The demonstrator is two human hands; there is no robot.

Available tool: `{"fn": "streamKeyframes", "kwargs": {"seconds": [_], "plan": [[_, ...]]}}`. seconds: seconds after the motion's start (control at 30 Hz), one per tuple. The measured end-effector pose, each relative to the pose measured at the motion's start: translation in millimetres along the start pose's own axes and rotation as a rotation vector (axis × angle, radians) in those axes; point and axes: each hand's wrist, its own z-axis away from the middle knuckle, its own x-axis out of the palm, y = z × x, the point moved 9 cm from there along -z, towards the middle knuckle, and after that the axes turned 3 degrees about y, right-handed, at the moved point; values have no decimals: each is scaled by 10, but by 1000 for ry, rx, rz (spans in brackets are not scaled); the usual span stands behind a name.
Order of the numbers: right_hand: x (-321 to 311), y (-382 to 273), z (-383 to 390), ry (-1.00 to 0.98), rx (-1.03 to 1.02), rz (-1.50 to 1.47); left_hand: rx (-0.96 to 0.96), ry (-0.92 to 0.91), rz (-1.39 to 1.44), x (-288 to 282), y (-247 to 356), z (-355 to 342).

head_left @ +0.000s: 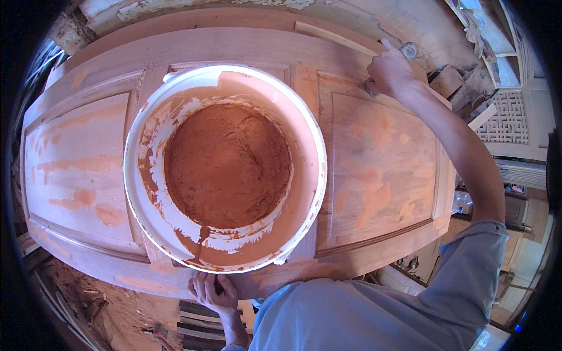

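A large white bucket stands on a panelled wooden door, its inner wall smeared with paste. Reddish-brown paste lies in its bottom. My left hand is at the door's near edge, just below the bucket rim. Its fingers are curled, with a dark gap beside the thumb; what they grip, if anything, is hidden. Far to the right, my right hand is closed over the door's far edge. A small dark end shows beside that fist, its kind unclear. Orange-brown patches mark the door panels.
A round jar-like thing sits past my right hand. A thin wooden strip lies along the far side. White lattice panels and wood offcuts stand at the right. Dark slats and sawdust are below on the left.
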Motion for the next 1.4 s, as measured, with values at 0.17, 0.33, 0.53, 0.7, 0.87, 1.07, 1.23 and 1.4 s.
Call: {"fn": "streamKeyframes", "kwargs": {"seconds": [0.17,0.33,0.53,0.7,0.87,1.07,1.23,1.4], "plan": [[-68,-12,54,164,3,-104,30,17,1,-9,2,5],[-179,-172,72,225,-22,86,26,17,11,0,-1,0],[-54,-153,14,160,3,125,27,24,18,-9,23,-22],[121,50,61,36,25,-83,28,25,4,-16,-5,18],[299,118,128,238,37,-22,39,25,8,-2,-6,11],[241,175,232,308,24,-117,27,22,2,-3,3,5],[431,291,351,187,71,-356,27,19,-3,-12,17,-2],[543,306,331,131,47,-448,25,21,-2,-7,12,-3]]}}
